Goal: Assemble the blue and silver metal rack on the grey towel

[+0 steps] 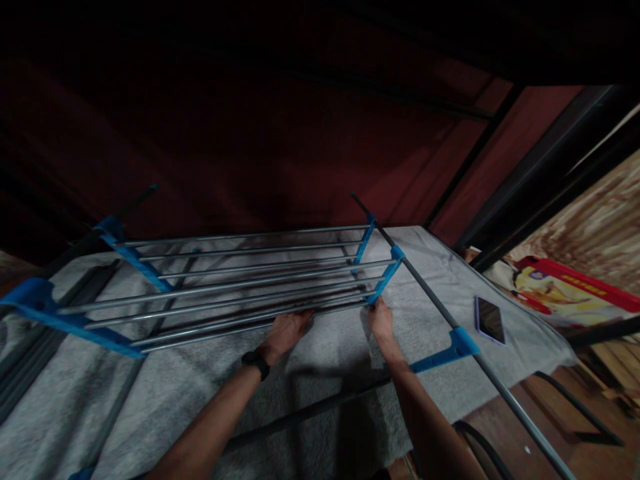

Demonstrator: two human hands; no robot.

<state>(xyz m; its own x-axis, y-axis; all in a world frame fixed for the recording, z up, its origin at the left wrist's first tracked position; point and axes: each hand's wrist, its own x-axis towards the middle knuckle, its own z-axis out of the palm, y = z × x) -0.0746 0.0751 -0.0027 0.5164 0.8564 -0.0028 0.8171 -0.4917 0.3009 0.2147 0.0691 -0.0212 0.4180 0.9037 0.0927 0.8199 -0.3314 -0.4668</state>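
Note:
A metal rack [240, 283] with grey rods and blue plastic joints lies across a grey blanket [150, 393]. My left hand [287, 330], a black watch on its wrist, reaches under the nearest rods and curls around them. At the rods' right end my right hand [381, 319] grips the rod ends beside a blue joint [387, 273]. A long grey side pole [440, 313] runs from the rack down to the lower right, carrying another blue connector [463, 343].
A dark phone [490, 320] lies on the blanket right of the pole. Dark red fabric hangs behind the rack. A black metal frame [525, 187] and a red and yellow printed bag [565, 290] stand at the right, above a wooden floor.

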